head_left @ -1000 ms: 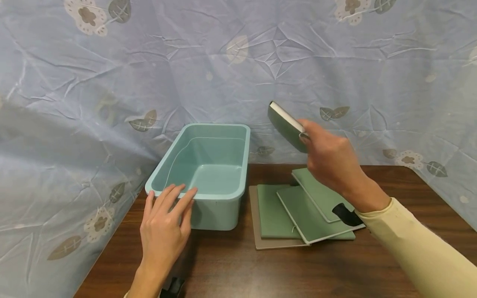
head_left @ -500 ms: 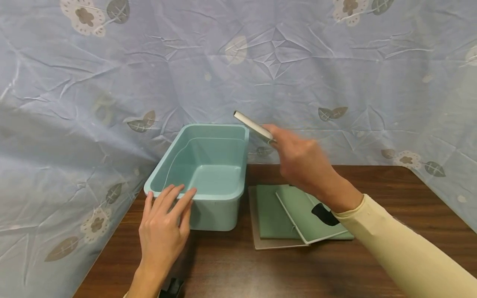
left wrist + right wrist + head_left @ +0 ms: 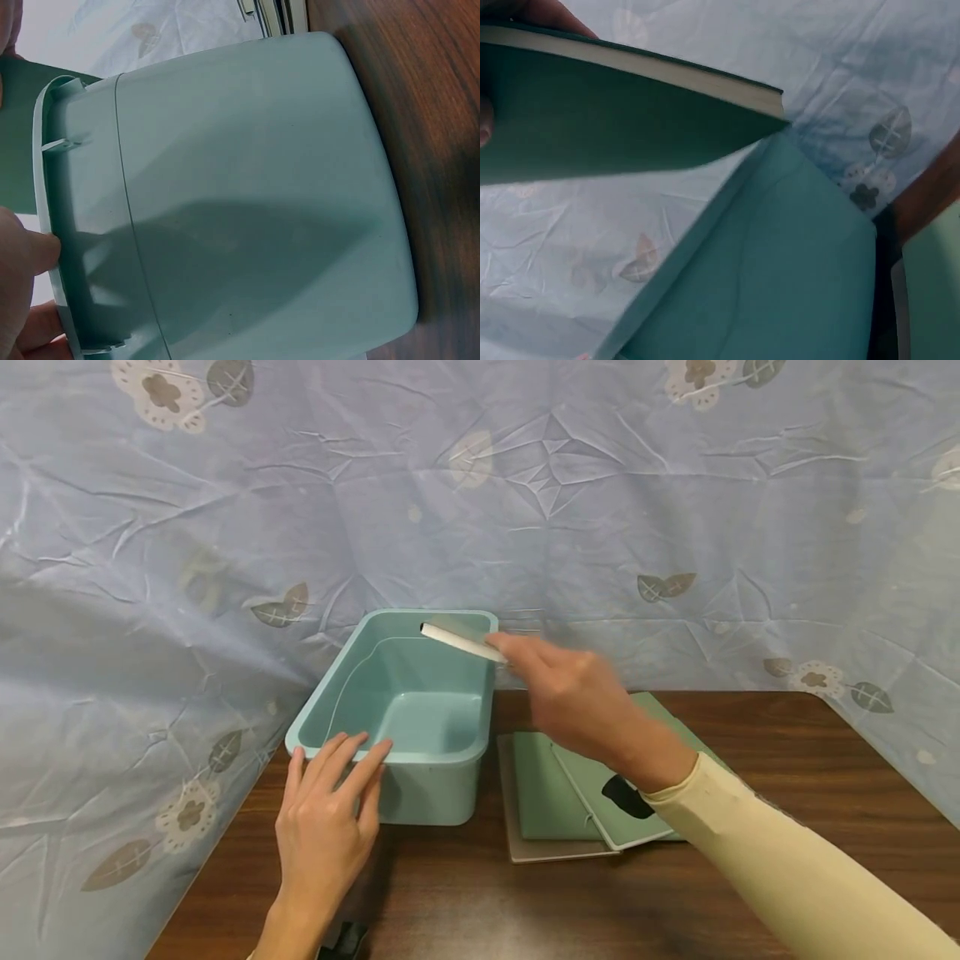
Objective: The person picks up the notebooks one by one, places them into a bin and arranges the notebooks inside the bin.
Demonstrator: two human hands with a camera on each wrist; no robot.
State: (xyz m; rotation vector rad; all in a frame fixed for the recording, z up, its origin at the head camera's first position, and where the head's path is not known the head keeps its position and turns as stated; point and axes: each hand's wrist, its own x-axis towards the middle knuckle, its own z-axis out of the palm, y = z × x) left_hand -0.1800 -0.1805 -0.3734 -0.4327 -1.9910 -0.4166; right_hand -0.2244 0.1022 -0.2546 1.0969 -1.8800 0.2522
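Observation:
My left hand (image 3: 326, 827) grips the near rim of a teal plastic bin (image 3: 431, 793), its fingers over the edge and, in the left wrist view, the thumb (image 3: 41, 251) on the rim's outer side. With my right hand (image 3: 573, 689) I hold a green notebook (image 3: 461, 643) by one end. It hangs in the air over the bin's far right part, its pale page edge toward me. The right wrist view shows the notebook's green cover (image 3: 615, 120) above the bin's side wall (image 3: 795, 262). I see the bare floor of the bin.
Right of the bin, several notebooks overlap on the brown wooden table (image 3: 480, 902): a beige one (image 3: 517, 852) lowest, green ones (image 3: 547, 793) on top. My right forearm partly covers them. A grey-blue patterned cloth (image 3: 570, 527) hangs behind and along the left.
My right hand has carried the green notebook left and downward, from above the notebook pile to over the bin. The notebook has tilted flatter. My left hand has stayed at the rim.

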